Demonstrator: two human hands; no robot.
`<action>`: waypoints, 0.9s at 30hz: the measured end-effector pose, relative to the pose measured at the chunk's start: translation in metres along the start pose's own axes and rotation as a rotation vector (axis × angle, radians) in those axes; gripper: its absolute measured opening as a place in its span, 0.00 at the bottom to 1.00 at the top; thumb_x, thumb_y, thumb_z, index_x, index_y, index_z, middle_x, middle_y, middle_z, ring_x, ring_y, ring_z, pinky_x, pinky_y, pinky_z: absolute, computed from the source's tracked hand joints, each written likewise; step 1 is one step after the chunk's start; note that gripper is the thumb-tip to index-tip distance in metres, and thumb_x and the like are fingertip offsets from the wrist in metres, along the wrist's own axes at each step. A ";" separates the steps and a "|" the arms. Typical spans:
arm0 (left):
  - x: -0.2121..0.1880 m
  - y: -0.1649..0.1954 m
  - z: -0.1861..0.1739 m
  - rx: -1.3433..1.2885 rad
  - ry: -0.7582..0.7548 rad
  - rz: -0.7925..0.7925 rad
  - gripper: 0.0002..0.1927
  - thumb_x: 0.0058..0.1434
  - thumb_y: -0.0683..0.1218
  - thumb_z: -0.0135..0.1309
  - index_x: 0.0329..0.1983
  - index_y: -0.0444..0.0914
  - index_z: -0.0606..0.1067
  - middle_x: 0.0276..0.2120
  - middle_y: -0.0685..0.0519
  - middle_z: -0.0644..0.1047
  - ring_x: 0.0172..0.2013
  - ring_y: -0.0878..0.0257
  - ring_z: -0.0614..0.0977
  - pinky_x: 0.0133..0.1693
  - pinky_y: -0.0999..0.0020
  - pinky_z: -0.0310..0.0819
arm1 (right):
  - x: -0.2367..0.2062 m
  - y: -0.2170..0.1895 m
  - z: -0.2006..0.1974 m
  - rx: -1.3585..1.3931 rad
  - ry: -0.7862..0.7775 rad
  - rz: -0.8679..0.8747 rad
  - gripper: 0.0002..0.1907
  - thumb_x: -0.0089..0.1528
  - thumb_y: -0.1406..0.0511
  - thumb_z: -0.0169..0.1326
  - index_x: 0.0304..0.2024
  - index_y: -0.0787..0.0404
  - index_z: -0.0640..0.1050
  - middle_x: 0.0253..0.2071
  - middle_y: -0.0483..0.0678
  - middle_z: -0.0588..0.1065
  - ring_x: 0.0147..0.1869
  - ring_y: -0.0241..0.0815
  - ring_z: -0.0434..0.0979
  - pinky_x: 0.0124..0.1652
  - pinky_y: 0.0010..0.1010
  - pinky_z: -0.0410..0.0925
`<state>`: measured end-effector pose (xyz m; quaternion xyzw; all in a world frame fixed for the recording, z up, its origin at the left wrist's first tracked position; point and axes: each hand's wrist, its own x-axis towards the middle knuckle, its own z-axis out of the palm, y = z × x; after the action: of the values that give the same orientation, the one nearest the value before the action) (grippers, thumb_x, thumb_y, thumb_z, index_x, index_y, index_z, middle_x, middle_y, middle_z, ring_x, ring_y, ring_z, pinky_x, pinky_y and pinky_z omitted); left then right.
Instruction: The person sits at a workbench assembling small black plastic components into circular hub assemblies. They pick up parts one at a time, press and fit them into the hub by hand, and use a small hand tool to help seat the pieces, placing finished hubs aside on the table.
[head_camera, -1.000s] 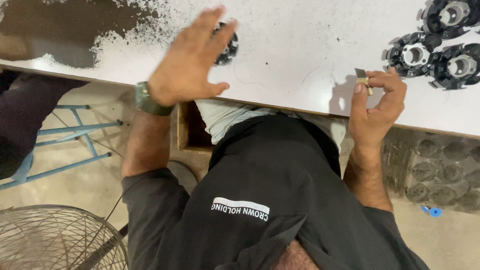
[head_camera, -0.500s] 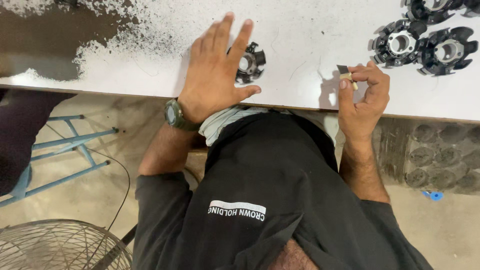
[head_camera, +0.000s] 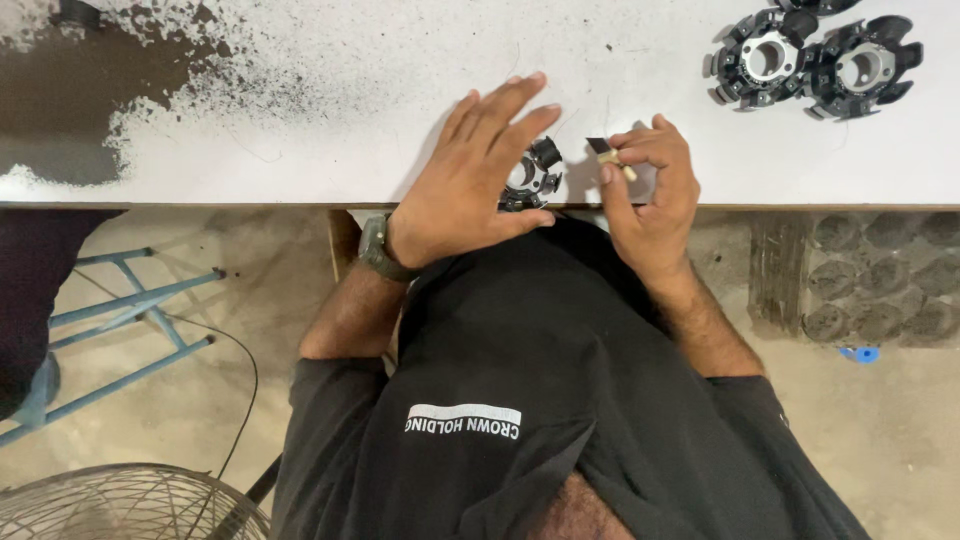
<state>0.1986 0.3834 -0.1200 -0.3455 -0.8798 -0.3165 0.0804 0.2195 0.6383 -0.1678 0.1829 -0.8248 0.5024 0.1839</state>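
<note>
My left hand (head_camera: 468, 180) lies flat with fingers spread on a black ring-shaped plastic part (head_camera: 534, 176) at the near edge of the white table (head_camera: 320, 130). A dark watch (head_camera: 375, 248) is on that wrist. My right hand (head_camera: 650, 190) is just right of the part and pinches a small dark block with a tan stub (head_camera: 607, 155) between thumb and fingertips, close to the ring part.
Two more black ring parts (head_camera: 765, 58) (head_camera: 860, 62) sit at the table's far right. Black powder (head_camera: 90, 90) covers the table's left end. Below are a blue metal frame (head_camera: 130, 310), a wire fan guard (head_camera: 120, 505) and a tray of cups (head_camera: 870, 280).
Both hands have moved toward the table's near middle. My left hand has dragged the ring part to the edge, and my right hand has brought the small block next to it.
</note>
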 end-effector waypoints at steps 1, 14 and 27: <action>-0.002 0.003 0.000 -0.053 0.053 -0.058 0.39 0.57 0.58 0.69 0.65 0.39 0.64 0.70 0.41 0.63 0.71 0.42 0.63 0.70 0.42 0.54 | 0.001 -0.004 0.004 -0.003 -0.006 -0.013 0.13 0.67 0.75 0.57 0.50 0.61 0.70 0.47 0.52 0.77 0.58 0.49 0.79 0.72 0.54 0.59; -0.030 0.004 -0.013 0.127 0.046 -0.248 0.08 0.60 0.43 0.62 0.39 0.36 0.77 0.55 0.46 0.74 0.61 0.47 0.73 0.61 0.48 0.64 | 0.015 -0.023 0.035 -0.247 -0.107 -0.124 0.13 0.62 0.75 0.63 0.46 0.61 0.74 0.41 0.49 0.74 0.50 0.53 0.75 0.70 0.53 0.60; -0.004 0.013 0.008 0.070 0.111 -0.154 0.14 0.59 0.43 0.63 0.47 0.37 0.74 0.60 0.46 0.70 0.59 0.48 0.74 0.56 0.53 0.71 | -0.001 -0.023 0.034 -0.148 -0.086 -0.146 0.16 0.62 0.76 0.62 0.48 0.62 0.72 0.45 0.50 0.76 0.54 0.48 0.77 0.75 0.55 0.54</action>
<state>0.2113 0.3936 -0.1215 -0.2557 -0.9084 -0.3094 0.1168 0.2273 0.5979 -0.1655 0.2499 -0.8512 0.4172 0.1975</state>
